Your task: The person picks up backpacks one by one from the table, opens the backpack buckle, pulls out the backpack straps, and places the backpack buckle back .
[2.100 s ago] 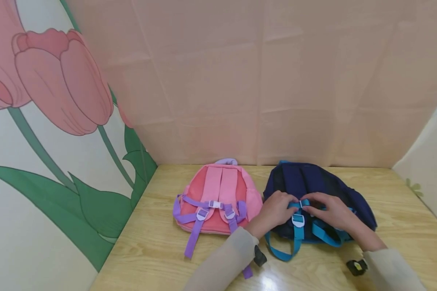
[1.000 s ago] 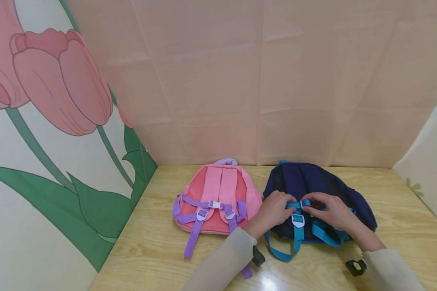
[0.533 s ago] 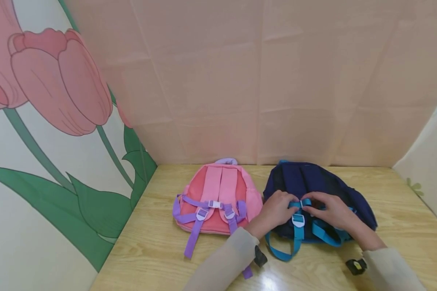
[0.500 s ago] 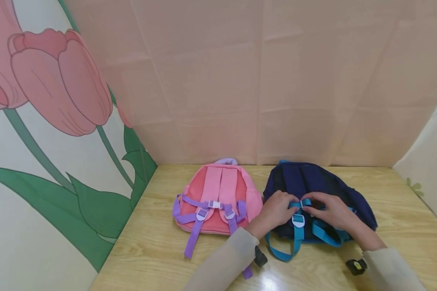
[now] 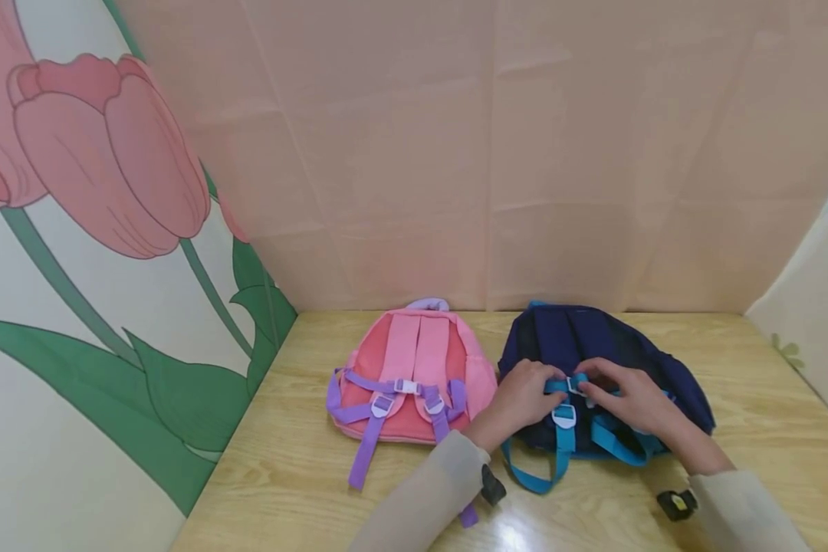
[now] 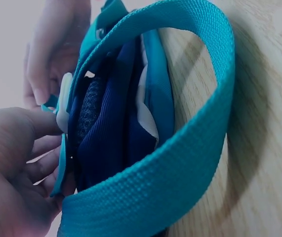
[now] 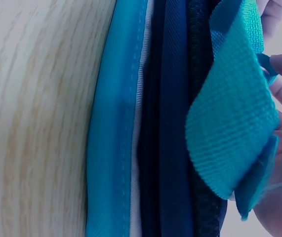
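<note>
Navy bag (image 5: 559,335): your left hand (image 5: 522,395) and right hand (image 5: 631,395) each pinch strap (image 5: 556,386) beside the buckle (image 5: 573,386), apparently working it; next calls for steady alignment.

- A pink backpack (image 5: 399,349) is resting on the wooden table (image 5: 269,483), its purple straps (image 5: 366,452) trailing.
- Large pink tulips (image 5: 76,165) are decorating the left wall (image 5: 14,437).
- A creased pinkish sheet (image 5: 414,161) is hanging behind the table.
- A pale surface (image 5: 824,299) is rising on the right, bearing a small green leaf motif (image 5: 790,350).
</note>
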`<action>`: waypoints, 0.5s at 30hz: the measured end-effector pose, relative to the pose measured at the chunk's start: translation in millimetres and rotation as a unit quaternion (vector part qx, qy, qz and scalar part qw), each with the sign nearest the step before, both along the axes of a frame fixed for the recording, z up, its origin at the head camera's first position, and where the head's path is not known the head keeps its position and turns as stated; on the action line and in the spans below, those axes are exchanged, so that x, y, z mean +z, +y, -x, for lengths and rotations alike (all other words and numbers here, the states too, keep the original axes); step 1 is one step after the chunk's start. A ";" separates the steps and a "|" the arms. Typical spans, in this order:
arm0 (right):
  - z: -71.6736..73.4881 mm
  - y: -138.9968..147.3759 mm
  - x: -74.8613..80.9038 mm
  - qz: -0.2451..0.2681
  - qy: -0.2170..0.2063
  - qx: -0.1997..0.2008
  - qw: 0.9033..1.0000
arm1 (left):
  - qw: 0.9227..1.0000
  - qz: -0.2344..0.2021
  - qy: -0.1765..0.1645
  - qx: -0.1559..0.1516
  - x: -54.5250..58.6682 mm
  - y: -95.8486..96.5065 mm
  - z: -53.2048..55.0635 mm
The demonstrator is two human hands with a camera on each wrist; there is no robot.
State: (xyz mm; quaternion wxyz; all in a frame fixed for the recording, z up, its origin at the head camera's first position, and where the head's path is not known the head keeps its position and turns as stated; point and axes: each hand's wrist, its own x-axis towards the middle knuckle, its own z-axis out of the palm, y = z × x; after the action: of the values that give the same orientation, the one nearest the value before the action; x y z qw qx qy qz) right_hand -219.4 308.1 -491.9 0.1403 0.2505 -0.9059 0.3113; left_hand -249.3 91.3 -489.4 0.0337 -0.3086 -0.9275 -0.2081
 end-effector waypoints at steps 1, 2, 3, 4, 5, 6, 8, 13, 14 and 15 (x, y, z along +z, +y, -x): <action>-0.1 0.1 0.1 -0.001 0.000 -0.001 1.000 | 1.000 -0.007 -0.001 -0.002 0.2 0.0 -0.2; -0.2 0.3 0.1 -0.001 0.001 -0.002 1.000 | 1.000 -0.015 -0.002 -0.004 0.4 0.0 -0.5; -0.4 0.4 0.2 -0.002 0.001 -0.003 1.000 | 1.000 -0.022 -0.001 -0.007 0.4 0.0 -0.7; -0.7 0.5 0.4 -0.002 0.001 -0.004 1.000 | 1.000 -0.030 -0.001 -0.008 0.4 0.0 -0.9; -1.0 0.5 0.6 -0.002 0.001 -0.005 1.000 | 0.999 -0.037 0.001 -0.009 0.0 0.3 -0.8; -1.3 0.6 0.8 -0.002 0.001 -0.006 1.000 | 0.999 -0.045 0.002 -0.010 -0.5 0.5 -0.8; -2.0 0.6 1.3 -0.001 0.002 -0.007 1.000 | 0.998 -0.057 0.006 -0.012 -1.4 1.0 -0.7; -3.6 0.4 2.5 0.008 0.006 -0.004 1.000 | 0.997 -0.068 0.014 -0.013 -4.2 2.5 0.8; -3.7 0.5 2.6 0.011 0.008 -0.003 1.000 | 0.997 -0.069 0.015 -0.014 -4.5 2.7 1.1; -3.6 0.6 2.6 0.013 0.009 -0.002 1.000 | 0.997 -0.070 0.016 -0.014 -4.7 2.8 1.4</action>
State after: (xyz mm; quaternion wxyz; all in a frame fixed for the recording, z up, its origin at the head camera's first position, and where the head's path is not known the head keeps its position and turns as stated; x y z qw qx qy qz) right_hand -215.8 308.7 -489.3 0.1524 0.2500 -0.9008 0.3207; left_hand -250.7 94.1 -494.0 0.0675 -0.3218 -0.9056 -0.2679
